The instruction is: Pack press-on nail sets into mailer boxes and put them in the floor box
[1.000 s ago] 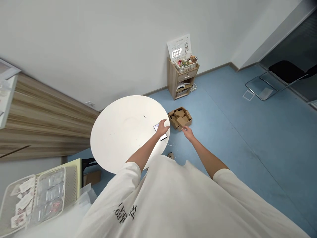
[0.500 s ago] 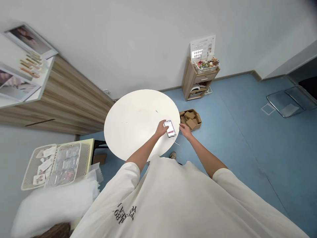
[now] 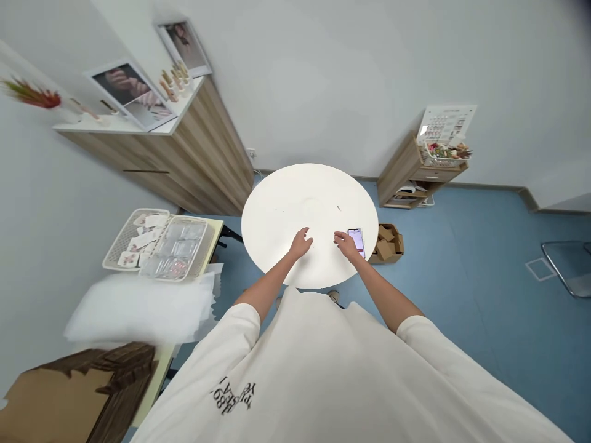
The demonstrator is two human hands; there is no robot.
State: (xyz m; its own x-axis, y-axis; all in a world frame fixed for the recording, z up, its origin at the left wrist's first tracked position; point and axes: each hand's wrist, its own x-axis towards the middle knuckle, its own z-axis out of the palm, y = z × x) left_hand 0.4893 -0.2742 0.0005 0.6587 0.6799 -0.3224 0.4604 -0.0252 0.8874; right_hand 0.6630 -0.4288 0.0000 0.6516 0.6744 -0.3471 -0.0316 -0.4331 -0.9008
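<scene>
A round white table (image 3: 286, 209) stands in front of me. Both my hands hover over its near edge. My left hand (image 3: 301, 242) is open with its fingers spread, palm down, and holds nothing. A phone (image 3: 357, 240) with a lit screen lies flat near the table's right edge. My right hand (image 3: 345, 243) is right beside the phone's left side, fingers loosely bent and apart. It overlaps the phone's near corner, and I see no grip on it.
An open cardboard box (image 3: 388, 243) of small cartons sits on the blue floor right of the table. A wooden nightstand (image 3: 406, 178) with a basket stands by the wall. A tray of packets (image 3: 159, 243) is at my left, with a wooden cabinet (image 3: 203, 154) behind it.
The view has swung left. My left hand let go of the phone and moved left. The phone now lies by the table's right edge beside my right hand.
</scene>
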